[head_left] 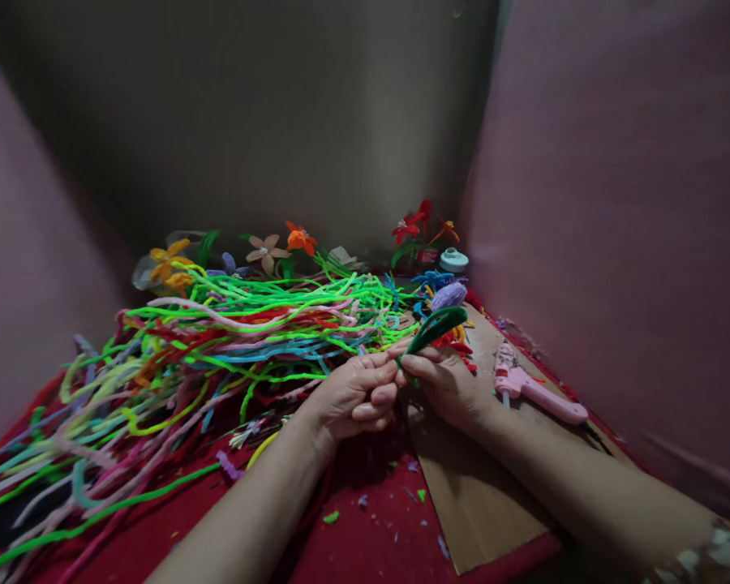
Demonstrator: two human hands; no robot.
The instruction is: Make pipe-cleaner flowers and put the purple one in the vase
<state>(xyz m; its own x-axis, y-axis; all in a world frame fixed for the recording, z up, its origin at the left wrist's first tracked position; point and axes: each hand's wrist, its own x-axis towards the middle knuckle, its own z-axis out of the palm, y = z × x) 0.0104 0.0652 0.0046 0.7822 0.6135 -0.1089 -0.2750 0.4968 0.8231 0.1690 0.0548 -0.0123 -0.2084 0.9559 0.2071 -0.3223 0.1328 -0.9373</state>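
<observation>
Left fingers [384,375] and right fingers [421,370] on green loop [436,325], near brown board's [475,496] edge.

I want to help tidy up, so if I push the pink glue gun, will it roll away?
The pink glue gun probably won't roll far: its long handle lies flat on the brown board, so it may slide or swivel. It looks like hard plastic, so it should stay stiff when lifted.

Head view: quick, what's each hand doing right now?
Left hand: fingers closed at the base of the green loop.
Right hand: fingers pinching the same green loop near its base.
</observation>
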